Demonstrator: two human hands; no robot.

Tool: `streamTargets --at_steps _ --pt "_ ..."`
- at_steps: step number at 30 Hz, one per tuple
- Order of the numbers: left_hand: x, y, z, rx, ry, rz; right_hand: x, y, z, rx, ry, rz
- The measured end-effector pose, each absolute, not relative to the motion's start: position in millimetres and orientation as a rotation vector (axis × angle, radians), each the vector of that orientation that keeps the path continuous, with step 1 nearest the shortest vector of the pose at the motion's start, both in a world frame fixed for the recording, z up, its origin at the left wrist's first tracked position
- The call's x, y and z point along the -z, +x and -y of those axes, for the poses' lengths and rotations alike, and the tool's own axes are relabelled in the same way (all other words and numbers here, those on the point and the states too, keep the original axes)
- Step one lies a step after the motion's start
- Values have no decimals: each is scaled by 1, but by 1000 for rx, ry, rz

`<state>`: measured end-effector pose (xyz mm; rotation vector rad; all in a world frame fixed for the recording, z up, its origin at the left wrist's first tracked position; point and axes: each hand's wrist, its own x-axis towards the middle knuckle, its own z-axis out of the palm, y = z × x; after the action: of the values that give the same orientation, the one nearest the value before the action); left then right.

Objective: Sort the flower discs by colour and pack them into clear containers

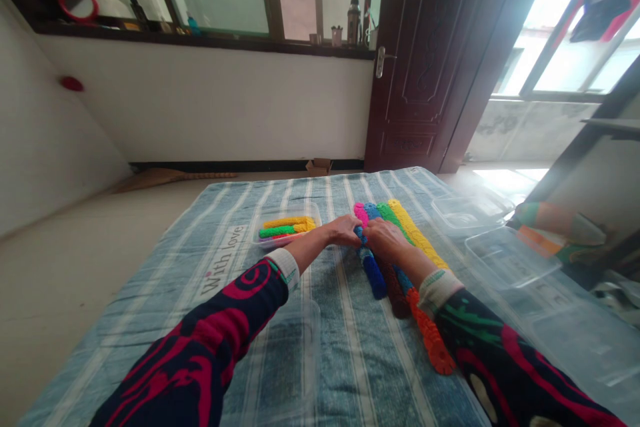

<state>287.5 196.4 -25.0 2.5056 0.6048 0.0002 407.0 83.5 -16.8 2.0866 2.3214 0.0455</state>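
Head view shows a blue-and-white striped cloth [175, 307] spread over a broad surface whose kind cannot be told, with "With love" printed toward its left edge. Beyond its far edge, a small cardboard box [319, 167] and a broom [165, 179] lie on the pale floor [65, 260] along a white wall [225, 103]. Above runs a dark window ledge [215, 42] bearing a red-rimmed mirror [79, 5], cups and a thermos [354, 21]; a dark red door [420, 60] stands to the right of it, and dark clothes [600, 3] hang by a bright window at the far right.

Clear plastic boxes [513, 257] sit along the cloth's right edge, and a transparent piece [293, 353] lies near its near edge. Left of the hands, a clear tray [255, 240] holds yellow, green and red sticks [283, 230].

Bumpy colored rows [417, 237] slant from near the far edge toward the near right corner: pink, blue, green and yellow at the top, with brown and orange lower down. Just left of the brown length lies a blue stick [373, 273], its far end between the two hands. The left hand [345, 230] pinches that end with bent fingers; the right hand [384, 241] is curled against it from the right, its fingertips hidden, so whether it grips cannot be told.
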Motion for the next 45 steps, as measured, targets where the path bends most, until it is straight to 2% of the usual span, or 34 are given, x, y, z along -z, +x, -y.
streamTargets --at_steps 17,33,41,45 --pt "25 287 -197 -17 2568 -588 15 406 -90 -89 2049 -2325" --pt "31 297 -193 -82 2621 -880 14 411 -89 -113 2038 -2334" --pt "4 282 -179 -150 2542 -955 4 407 -84 -167 2112 -2382" --pt "-18 265 -163 -231 2406 -974 -4 397 -71 -75 2269 -2450"
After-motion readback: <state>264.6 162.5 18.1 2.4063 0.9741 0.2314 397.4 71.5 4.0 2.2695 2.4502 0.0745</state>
